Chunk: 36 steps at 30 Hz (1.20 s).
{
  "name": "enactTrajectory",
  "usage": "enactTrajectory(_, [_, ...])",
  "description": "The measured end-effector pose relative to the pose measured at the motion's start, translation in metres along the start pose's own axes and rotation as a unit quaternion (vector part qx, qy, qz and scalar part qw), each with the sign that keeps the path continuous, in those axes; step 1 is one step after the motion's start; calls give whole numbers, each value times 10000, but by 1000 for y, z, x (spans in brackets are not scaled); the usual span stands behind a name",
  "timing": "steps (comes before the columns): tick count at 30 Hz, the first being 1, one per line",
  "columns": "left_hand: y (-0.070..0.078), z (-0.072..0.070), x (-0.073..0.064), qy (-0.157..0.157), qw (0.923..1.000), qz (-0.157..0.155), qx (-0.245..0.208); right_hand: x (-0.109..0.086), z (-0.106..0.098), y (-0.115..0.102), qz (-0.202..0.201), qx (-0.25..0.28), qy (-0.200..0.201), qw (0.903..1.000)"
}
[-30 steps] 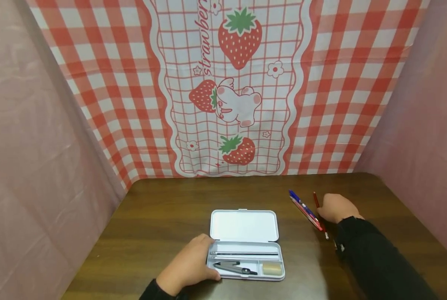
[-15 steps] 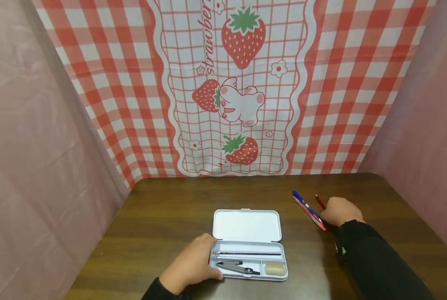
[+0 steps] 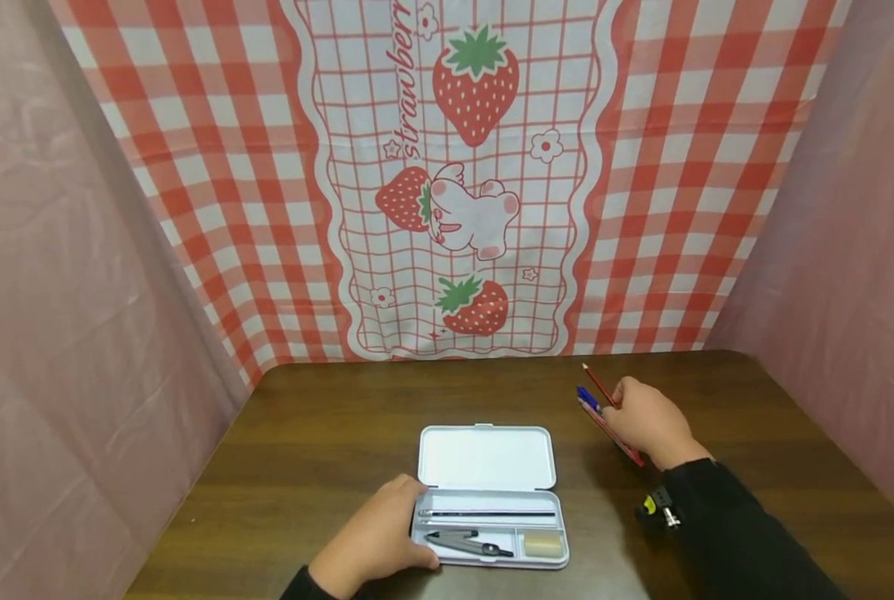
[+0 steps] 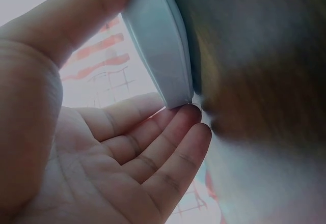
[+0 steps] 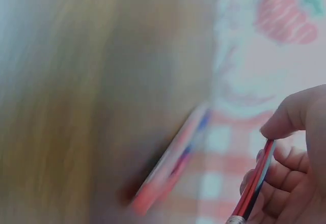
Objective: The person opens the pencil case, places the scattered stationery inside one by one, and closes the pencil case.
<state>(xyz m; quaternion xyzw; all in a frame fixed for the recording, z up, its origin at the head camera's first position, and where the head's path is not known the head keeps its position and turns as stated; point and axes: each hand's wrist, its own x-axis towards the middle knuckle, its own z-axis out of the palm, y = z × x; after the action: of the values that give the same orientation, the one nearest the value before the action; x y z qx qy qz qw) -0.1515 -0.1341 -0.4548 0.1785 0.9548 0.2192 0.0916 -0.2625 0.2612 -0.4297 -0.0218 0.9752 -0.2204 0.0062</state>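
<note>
My left hand (image 3: 375,533) grips the left end of an open white pencil case (image 3: 486,458), thumb at the front edge and fingers at the back corner. In the left wrist view its fingertips meet the end of the case. A slim pencil (image 3: 487,514), a grey compass (image 3: 467,544) and a beige eraser (image 3: 542,546) lie inside. My right hand (image 3: 651,425) pinches a red-and-black striped pencil (image 5: 255,180) between thumb and fingers, over the table to the right. Close under that hand, a blue pen (image 3: 586,397) and a pink-red pen (image 3: 617,440) lie side by side.
The brown wooden table (image 3: 327,433) ends at a red-and-white checked cloth (image 3: 649,275) behind it. Pink curtains (image 3: 829,333) hang on both sides. A small dark device with a yellow spot (image 3: 655,505) is at the right wrist.
My right hand has lifted the red pencil off the table and moved left with it, over the two pens. The left hand stays on the pencil case.
</note>
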Motion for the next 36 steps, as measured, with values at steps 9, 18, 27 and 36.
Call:
enactTrajectory(9, [0,2,1,112,9999,58,33,-34,9,-70,-516,903,274,9942])
enactTrajectory(18, [1,1,0,196,9995,230,29,-58,22,-101,-1432,744,246,9866])
enactTrajectory(27, [-5,-1,-5,13,10000,-77,0,-71,39,-114,-2301,316,-174,9725])
enactTrajectory(36, [-3,1,-1,104,9999,56,-15,-79,46,-119,-2877,-12,-100,9577])
